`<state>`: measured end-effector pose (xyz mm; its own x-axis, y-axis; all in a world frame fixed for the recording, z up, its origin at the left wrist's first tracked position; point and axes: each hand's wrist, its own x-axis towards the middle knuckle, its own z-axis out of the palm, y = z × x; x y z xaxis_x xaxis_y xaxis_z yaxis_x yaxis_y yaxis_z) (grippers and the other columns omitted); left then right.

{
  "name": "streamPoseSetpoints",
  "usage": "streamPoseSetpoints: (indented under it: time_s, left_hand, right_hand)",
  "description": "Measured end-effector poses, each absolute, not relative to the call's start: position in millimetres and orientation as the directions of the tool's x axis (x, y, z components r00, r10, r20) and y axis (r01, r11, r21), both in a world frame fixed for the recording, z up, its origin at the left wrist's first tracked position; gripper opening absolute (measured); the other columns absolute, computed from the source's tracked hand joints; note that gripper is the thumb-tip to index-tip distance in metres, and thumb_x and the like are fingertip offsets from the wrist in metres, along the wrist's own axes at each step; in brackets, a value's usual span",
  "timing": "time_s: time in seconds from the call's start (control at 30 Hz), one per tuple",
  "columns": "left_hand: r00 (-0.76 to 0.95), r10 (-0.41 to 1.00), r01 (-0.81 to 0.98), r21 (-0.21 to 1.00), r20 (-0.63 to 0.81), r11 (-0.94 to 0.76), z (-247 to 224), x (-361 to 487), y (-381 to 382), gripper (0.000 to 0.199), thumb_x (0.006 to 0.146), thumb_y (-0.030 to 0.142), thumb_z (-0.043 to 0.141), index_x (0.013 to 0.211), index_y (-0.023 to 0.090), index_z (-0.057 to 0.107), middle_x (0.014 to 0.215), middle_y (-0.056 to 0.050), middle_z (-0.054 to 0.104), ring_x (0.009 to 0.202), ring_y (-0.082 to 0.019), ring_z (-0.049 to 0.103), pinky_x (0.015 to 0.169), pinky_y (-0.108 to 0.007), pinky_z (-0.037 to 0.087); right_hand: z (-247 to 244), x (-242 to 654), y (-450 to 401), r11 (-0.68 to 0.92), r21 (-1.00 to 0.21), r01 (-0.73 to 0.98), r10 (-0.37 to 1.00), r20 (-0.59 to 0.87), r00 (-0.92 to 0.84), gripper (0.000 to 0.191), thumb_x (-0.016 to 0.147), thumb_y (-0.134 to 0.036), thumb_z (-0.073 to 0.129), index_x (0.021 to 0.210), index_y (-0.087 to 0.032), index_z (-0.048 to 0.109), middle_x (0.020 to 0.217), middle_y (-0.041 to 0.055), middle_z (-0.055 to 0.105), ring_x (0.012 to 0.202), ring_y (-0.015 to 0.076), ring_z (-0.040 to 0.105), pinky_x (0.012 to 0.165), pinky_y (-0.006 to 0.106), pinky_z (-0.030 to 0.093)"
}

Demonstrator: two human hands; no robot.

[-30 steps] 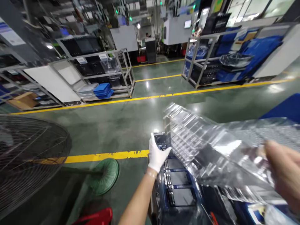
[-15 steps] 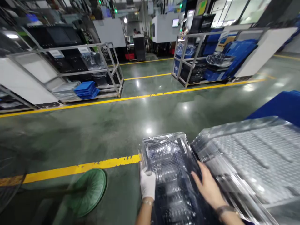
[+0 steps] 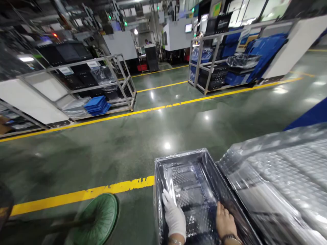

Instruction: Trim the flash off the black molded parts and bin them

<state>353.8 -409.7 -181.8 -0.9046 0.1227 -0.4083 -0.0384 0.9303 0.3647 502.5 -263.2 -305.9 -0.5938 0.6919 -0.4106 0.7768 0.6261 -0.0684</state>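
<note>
A dark crate (image 3: 226,190) lined with clear plastic film stands at the bottom centre. Inside it lies a clear textured plastic tray (image 3: 186,185). My left hand (image 3: 175,216), in a white glove, reaches into the crate along its left side, fingers stretched over the tray's left edge. Bare and wearing a bracelet, my right hand (image 3: 225,219) is at the tray's right side, fingers pointing forward and near each other; whether they grip the tray edge is hard to tell.
Bubble-textured clear plastic (image 3: 288,173) covers a large area at right, beside a blue panel (image 3: 310,114). A green round base (image 3: 98,217) stands at lower left. Metal racks (image 3: 102,90) with crates and a yellow floor line lie beyond.
The textured tray sits lower inside the crate, whose rim now shows around it. Both hands have moved down into the crate, and the view has shifted slightly.
</note>
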Motion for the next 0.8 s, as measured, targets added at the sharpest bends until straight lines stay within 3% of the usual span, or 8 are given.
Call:
streamPoseSetpoints:
  time_s: [0.13, 0.23, 0.4, 0.6, 0.7, 0.8]
  left_hand:
    - [-0.946, 0.110, 0.071, 0.138, -0.304, 0.988, -217.4, 367.1, -406.2, 0.063, 0.094, 0.011, 0.039, 0.153, -0.007, 0.028, 0.160, -0.036, 0.025, 0.137, -0.041, 0.050, 0.110, -0.049, 0.045]
    - [-0.956, 0.131, 0.118, 0.063, -0.262, 0.991, -239.8, 369.4, -406.0, 0.055, 0.097, 0.013, 0.032, 0.148, -0.009, 0.038, 0.156, -0.037, 0.029, 0.144, -0.042, 0.041, 0.114, -0.054, 0.040]
    - [-0.930, 0.212, 0.208, 0.047, -0.300, 0.977, -258.9, 362.3, -410.5, 0.054, 0.099, 0.015, 0.028, 0.146, -0.010, 0.036, 0.156, -0.034, 0.027, 0.147, -0.038, 0.036, 0.119, -0.058, 0.034]
    - [-0.901, 0.246, 0.271, -0.020, -0.357, 0.962, -260.1, 392.8, -422.9, 0.058, 0.100, 0.022, 0.028, 0.150, -0.006, 0.030, 0.159, -0.031, 0.022, 0.149, -0.042, 0.026, 0.121, -0.060, 0.029]
    - [-0.870, 0.283, 0.336, -0.063, -0.404, 0.940, -266.7, 413.5, -430.2, 0.057, 0.099, 0.021, 0.027, 0.150, -0.005, 0.029, 0.160, -0.027, 0.025, 0.150, -0.040, 0.025, 0.123, -0.054, 0.030]
    - [-0.885, 0.297, 0.350, -0.090, -0.359, 0.932, -269.7, 412.1, -432.2, 0.059, 0.099, 0.024, 0.033, 0.150, -0.006, 0.032, 0.160, -0.027, 0.029, 0.150, -0.039, 0.028, 0.124, -0.050, 0.028]
  right_hand:
    - [-315.3, 506.0, -274.9, 0.656, 0.022, 0.755, 0.688, -0.430, -0.585, 0.039, 0.098, -0.032, 0.065, 0.134, -0.018, 0.058, 0.142, 0.0126, 0.056, 0.121, 0.0274, 0.060, 0.101, 0.051, 0.052]
    - [-312.7, 516.7, -285.8, 0.675, 0.070, 0.735, 0.677, -0.454, -0.579, 0.042, 0.098, -0.031, 0.064, 0.137, -0.019, 0.056, 0.149, 0.0132, 0.050, 0.121, 0.0276, 0.059, 0.100, 0.050, 0.052]
    - [-300.3, 525.5, -302.1, 0.705, 0.052, 0.708, 0.625, -0.518, -0.584, 0.050, 0.097, -0.035, 0.065, 0.142, -0.017, 0.052, 0.156, 0.0158, 0.043, 0.137, 0.0335, 0.047, 0.107, 0.055, 0.045]
    - [-282.4, 512.8, -301.5, 0.689, -0.018, 0.724, 0.570, -0.604, -0.557, 0.045, 0.090, -0.034, 0.074, 0.129, -0.015, 0.062, 0.161, 0.0141, 0.035, 0.146, 0.0361, 0.033, 0.114, 0.057, 0.036]
    - [-269.4, 508.7, -294.4, 0.666, -0.075, 0.742, 0.539, -0.639, -0.548, 0.046, 0.092, -0.039, 0.071, 0.131, -0.017, 0.061, 0.160, 0.0128, 0.036, 0.144, 0.0352, 0.036, 0.114, 0.058, 0.036]
    - [-254.9, 503.3, -292.2, 0.634, -0.150, 0.759, 0.512, -0.653, -0.557, 0.043, 0.091, -0.037, 0.073, 0.128, -0.018, 0.062, 0.156, 0.0119, 0.042, 0.141, 0.0338, 0.041, 0.113, 0.059, 0.038]
